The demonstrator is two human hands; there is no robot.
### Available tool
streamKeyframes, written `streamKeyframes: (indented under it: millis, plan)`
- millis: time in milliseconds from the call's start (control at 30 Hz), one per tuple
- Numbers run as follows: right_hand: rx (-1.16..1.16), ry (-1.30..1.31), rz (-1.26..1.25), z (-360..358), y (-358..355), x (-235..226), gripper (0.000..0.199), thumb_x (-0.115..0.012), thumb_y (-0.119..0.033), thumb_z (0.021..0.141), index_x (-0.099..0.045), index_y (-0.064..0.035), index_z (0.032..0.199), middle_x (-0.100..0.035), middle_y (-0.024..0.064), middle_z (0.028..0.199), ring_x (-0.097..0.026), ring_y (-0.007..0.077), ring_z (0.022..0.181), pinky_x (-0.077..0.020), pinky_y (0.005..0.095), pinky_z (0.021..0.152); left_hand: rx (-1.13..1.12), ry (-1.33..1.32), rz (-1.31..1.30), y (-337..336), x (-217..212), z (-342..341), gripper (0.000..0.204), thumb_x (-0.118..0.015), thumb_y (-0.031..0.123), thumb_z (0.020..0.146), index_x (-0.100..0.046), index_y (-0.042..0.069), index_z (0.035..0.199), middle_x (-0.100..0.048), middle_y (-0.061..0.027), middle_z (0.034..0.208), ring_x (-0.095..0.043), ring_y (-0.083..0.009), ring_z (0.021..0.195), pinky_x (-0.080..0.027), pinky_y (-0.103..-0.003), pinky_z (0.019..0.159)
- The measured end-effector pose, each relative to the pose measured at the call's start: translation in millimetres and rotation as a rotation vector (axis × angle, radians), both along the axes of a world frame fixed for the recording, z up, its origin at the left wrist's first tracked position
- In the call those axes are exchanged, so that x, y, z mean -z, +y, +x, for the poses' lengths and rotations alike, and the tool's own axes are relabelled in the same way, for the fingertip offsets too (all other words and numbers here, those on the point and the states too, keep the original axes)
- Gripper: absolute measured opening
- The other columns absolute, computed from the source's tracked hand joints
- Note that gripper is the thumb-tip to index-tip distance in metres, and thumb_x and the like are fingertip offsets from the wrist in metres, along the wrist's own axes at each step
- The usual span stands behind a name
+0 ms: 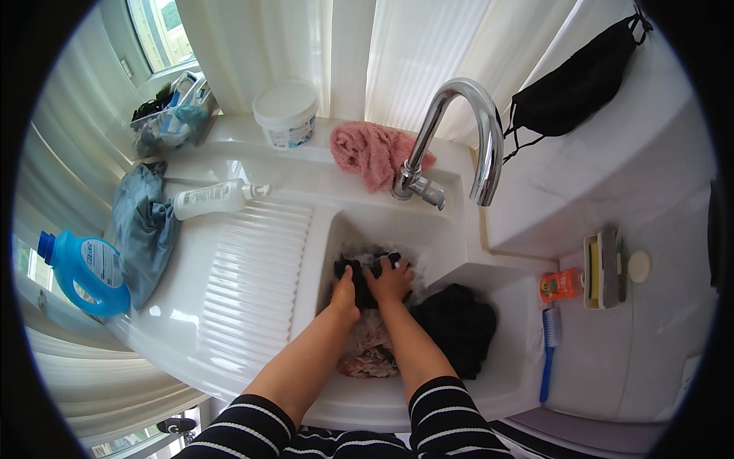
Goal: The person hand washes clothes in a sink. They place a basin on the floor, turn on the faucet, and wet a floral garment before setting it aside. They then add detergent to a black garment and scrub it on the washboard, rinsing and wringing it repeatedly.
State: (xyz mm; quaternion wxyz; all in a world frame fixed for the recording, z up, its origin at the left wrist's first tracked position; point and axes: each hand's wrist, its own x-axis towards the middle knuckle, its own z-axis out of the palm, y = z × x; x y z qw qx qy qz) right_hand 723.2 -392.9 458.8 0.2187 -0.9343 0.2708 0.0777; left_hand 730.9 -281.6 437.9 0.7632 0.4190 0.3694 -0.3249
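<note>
Both hands are down in the white sink, on a wet black cloth lying in sudsy water. My left hand grips its left side, thumb up and the other fingers mostly hidden. From above, my right hand grasps the same cloth with fingers curled over it. Below the hands lies a wet floral cloth, partly covered by my right forearm. To the right, a bundled black garment rests in the sink.
A chrome faucet arches over the sink's back. Left is a ribbed washboard with a pump bottle, blue-grey cloth and blue jug. Behind are a white tub and pink towel. A blue brush lies right.
</note>
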Motion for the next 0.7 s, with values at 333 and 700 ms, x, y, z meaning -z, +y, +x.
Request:
streamKeyframes:
  millis: [333,700]
  plan:
    - [-0.406,-0.829,0.609,-67,2,-138,0.018,-0.072,-0.011,0.069,-0.057,-0.0001,0.072,-0.064,0.0150,0.094,-0.062,0.0295,0.082,-0.0498,0.0367,0.074,0.220,0.064,-0.561,6,-82,-2,0.036,-0.059,0.042,0.091,-0.060,0.005,0.093,-0.066,-0.0109,0.089,-0.067,-0.0258,0.077,-0.057,-0.042,0.073]
    - [-0.604,-0.722,0.341,-91,130,-143,0.058,-0.067,-0.033,0.085,-0.050,-0.0097,0.134,-0.031,0.0229,0.147,-0.032,0.0431,0.133,-0.0268,0.0528,0.109,0.552,-1.583,1.157,175,-149,-33,0.032,-0.052,0.024,0.093,-0.057,-0.001,0.112,-0.059,-0.0204,0.113,-0.053,-0.0383,0.108,-0.041,-0.048,0.092]
